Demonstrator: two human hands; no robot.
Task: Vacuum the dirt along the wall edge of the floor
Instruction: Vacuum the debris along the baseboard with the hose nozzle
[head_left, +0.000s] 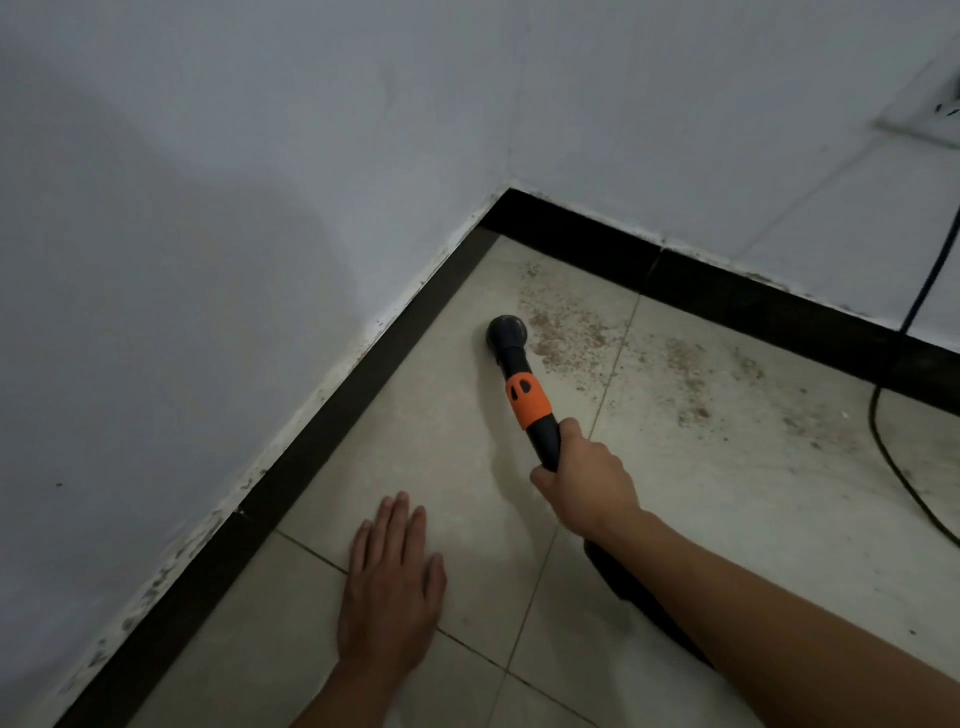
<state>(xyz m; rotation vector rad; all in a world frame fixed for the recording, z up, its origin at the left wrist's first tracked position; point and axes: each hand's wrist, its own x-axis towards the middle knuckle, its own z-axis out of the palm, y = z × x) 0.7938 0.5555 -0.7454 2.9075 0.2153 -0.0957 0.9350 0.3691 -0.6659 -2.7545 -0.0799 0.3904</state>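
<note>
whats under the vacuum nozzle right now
Beige floor tile shows around the nozzle; the dirt patch lies just beside it. Whatever is directly beneath is covered.

The vacuum wand (546, 447) is matt black plastic with a smooth orange plastic collar (527, 402), and its round brush head (507, 332) looks dull black too. The floor tiles (415, 415) are pale beige ceramic, smooth with a faint sheen, strewn with gritty brown dirt (566, 327) and bordered by a dark, smooth skirting strip (358, 395). The left wall (208, 208) is matt white paint, ragged and flaking along its lower edge, while the right wall carries smooth white tiles (831, 208), a white plastic socket (930, 109) and a black, rubbery-looking cable (878, 415).
</note>
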